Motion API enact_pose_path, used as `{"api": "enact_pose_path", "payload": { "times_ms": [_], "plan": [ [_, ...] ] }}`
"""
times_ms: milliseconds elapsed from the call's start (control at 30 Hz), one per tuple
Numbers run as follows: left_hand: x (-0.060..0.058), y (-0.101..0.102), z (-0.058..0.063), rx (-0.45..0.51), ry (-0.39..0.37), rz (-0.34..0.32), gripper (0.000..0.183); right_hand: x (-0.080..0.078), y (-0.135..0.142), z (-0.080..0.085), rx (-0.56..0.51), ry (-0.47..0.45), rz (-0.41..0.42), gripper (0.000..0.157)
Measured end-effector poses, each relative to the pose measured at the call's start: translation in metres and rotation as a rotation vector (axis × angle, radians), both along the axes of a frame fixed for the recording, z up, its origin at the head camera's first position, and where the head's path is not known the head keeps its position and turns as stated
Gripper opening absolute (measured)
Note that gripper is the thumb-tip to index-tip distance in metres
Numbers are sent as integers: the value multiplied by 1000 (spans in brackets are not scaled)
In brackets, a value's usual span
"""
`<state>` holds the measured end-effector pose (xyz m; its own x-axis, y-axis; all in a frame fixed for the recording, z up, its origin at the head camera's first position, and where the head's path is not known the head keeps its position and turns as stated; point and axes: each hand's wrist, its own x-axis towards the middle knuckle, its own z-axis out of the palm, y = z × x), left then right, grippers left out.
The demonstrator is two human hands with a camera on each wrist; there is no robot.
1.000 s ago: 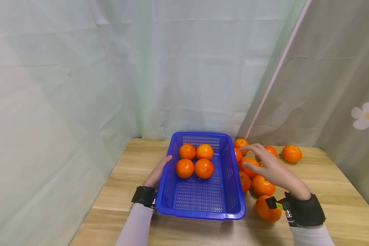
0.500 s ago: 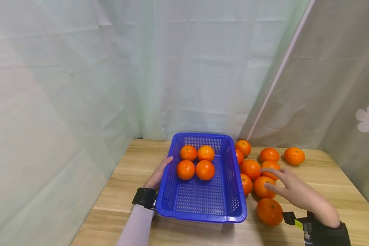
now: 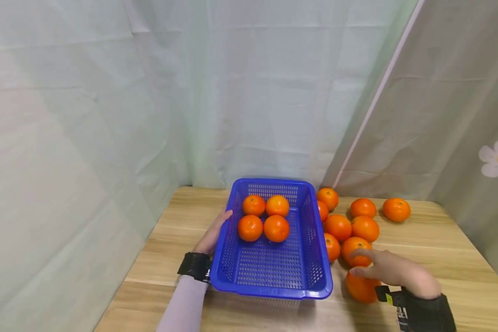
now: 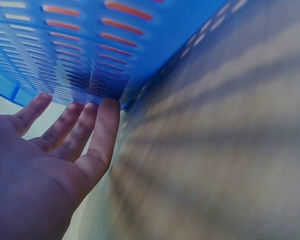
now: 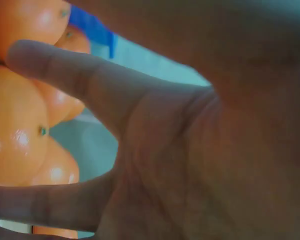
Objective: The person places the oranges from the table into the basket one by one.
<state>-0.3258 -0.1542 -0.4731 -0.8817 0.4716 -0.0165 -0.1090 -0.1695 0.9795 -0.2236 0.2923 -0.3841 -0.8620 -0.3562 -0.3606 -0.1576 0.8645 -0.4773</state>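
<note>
A blue perforated plastic basket holds several mandarin oranges grouped toward its far left. My left hand rests against the basket's left side; in the left wrist view, its extended fingers touch the slotted outer wall. Over the loose fruit right of the basket, my right hand is spread, its fingertips above the nearest mandarin orange and beside another mandarin orange. In the right wrist view, fruit shows between the parted fingers, and nothing is gripped. Whether the fingertips touch it I cannot tell.
Several more mandarin oranges lie along the basket's right side, and one mandarin orange sits apart at the back right. The wooden table ends at a pale curtain behind and on both sides.
My right hand has drawn back from above the far loose fruit toward the near right, then lowered to the nearest mandarin oranges. My left hand and the basket have stayed put.
</note>
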Motion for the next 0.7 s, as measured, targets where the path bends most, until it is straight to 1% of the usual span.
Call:
{"api": "enact_pose_path", "payload": {
  "times_ms": [100, 200, 433, 533, 633, 700],
  "plan": [
    [0, 0, 1, 0, -10, -3, 55, 0, -1, -2, 27, -7, -5, 53],
    [1, -1, 2, -8, -19, 1, 55, -1, -1, -4, 22, 22, 23, 45],
    [1, -1, 2, -25, -25, 11, 56, -4, -3, -13, 14, 27, 52, 32],
    [1, -1, 2, -30, -22, 13, 56, -6, -6, -16, 25, 17, 57, 32],
    [0, -2, 1, -32, -26, 16, 56, -7, -8, -18, 50, -13, 25, 37],
    [1, -2, 1, -30, -30, 16, 56, -7, -10, -19, 57, -42, -13, 40]
  ]
}}
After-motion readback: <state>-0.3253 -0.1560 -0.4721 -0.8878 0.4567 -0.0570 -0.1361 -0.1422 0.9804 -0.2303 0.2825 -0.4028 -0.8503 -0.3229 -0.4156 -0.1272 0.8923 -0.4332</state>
